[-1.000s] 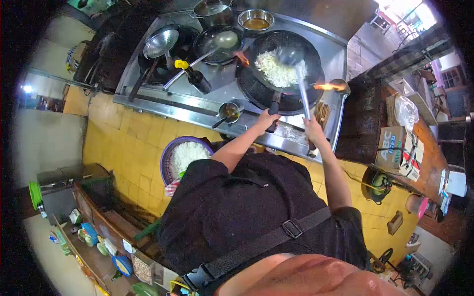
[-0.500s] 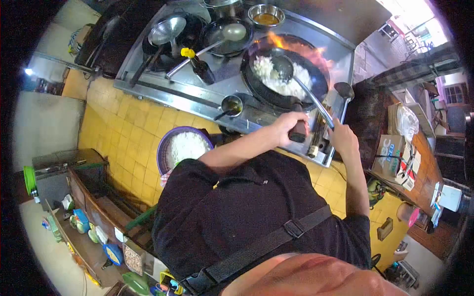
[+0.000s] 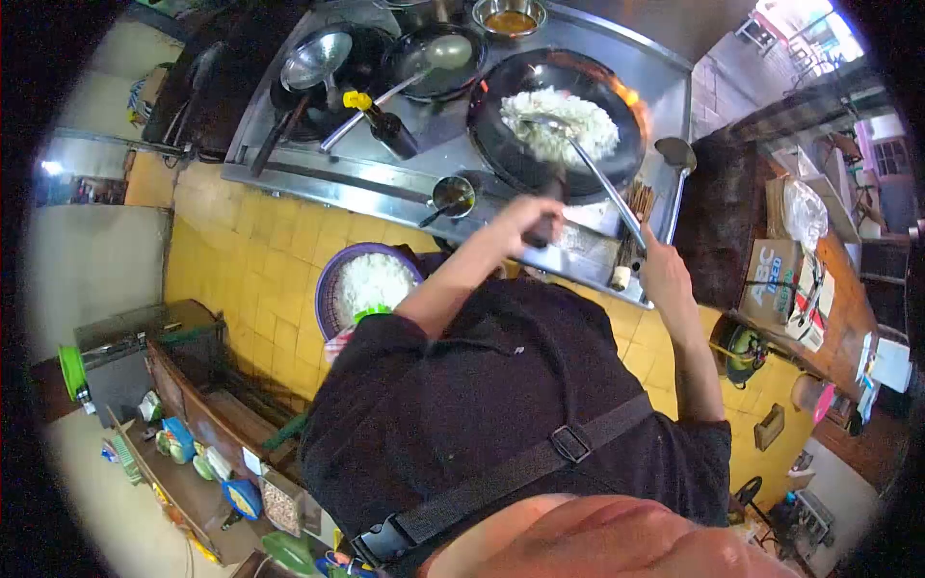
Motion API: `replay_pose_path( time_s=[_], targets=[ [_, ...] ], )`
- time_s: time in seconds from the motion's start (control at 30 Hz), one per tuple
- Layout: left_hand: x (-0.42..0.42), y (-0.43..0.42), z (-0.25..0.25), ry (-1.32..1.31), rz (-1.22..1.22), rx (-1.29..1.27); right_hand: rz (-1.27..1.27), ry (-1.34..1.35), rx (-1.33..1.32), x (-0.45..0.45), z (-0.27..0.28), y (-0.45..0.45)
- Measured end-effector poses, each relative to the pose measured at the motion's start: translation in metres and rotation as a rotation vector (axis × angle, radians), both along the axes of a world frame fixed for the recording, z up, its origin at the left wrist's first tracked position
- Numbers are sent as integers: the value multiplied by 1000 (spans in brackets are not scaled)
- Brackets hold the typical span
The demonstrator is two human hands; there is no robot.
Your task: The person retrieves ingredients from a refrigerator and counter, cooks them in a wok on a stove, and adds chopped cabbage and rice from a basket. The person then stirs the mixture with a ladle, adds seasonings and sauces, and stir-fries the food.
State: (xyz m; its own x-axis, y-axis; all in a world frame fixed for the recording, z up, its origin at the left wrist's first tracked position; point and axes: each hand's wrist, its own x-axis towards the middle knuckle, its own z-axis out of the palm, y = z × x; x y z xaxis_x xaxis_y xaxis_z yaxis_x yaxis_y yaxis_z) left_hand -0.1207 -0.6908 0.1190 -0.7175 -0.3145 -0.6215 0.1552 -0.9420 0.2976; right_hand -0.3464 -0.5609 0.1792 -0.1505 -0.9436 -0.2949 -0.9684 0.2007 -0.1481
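Observation:
My left hand point(image 3: 530, 223), slightly blurred, is wrapped round the dark handle of a black wok point(image 3: 496, 144) on the steel stove. White rice point(image 3: 593, 125) is heaped in the wok. My right hand point(image 3: 663, 268) grips the end of a long metal ladle point(image 3: 607, 183), whose bowl rests in the rice. Small flames point(image 3: 626, 93) show at the wok's right rim. A bamboo brush point(image 3: 638, 202) lies on the stove between the wok and a second ladle point(image 3: 674, 152).
Left on the stove are a metal strainer point(image 3: 316, 63), a pan point(image 3: 467, 82), a yellow-capped bottle point(image 3: 390, 133) and a small cup point(image 3: 453, 196). Behind the wok stands a steel bowl point(image 3: 511, 19). A purple basket point(image 3: 323, 299) of rice is below the stove's front edge.
Since half a second ago, my left hand has moved left with the wok handle, and the flames have shrunk. The ladle bowl has moved within the rice, which now lies in one heap.

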Motion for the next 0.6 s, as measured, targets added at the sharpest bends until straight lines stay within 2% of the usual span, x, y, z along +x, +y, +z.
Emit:
replay_pose_path(
  time_s=[0.03, 0.1, 0.17, 0.2, 0.23, 0.3, 0.33, 0.37, 0.4, 0.43, 0.47, 0.5, 0.53, 0.6],
  targets=[
    [3, -7, -25, -37, 87, -119, -26, 4, 9, -1, -4, -4],
    [-3, 9, -63, -221, -1, -338, -90, 35, -24, 0, -10, -5],
    [4, 42, -2, -79, -25, -248, -137, 151, -22, -19, -13, -14],
    [8, 59, 29, -12, -41, -201, -189, 88, -70, -27, -3, -11],
    [10, 63, 46, -75, -42, -89, -182, 87, -77, -24, 15, -6],
    [12, 46, 17, -73, -40, -129, -174, -103, -154, -18, 45, 5],
    [8, 34, -5, -231, -60, -321, -152, -105, -202, -23, 35, 8],
    [0, 24, -33, -248, 81, -397, -147, -106, -198, -20, 23, 6],
    [-3, 10, -73, -255, 77, -586, -167, -219, -227, -18, 9, -1],
    [-6, -12, -126, -258, -32, -669, -187, -329, -254, -14, -6, -8],
    [-12, -15, -126, -342, 21, -684, -192, -371, -285, -3, -24, -17],
    [-19, -17, -123, -423, 77, -699, -325, -525, -123, 6, -45, -30],
    [-20, -17, -122, -413, 88, -698, -335, -623, -6, -19, -136, -35],
    [-16, -16, -129, -398, 119, -713, -393, -679, 136, -21, -148, -66]
  ],
)
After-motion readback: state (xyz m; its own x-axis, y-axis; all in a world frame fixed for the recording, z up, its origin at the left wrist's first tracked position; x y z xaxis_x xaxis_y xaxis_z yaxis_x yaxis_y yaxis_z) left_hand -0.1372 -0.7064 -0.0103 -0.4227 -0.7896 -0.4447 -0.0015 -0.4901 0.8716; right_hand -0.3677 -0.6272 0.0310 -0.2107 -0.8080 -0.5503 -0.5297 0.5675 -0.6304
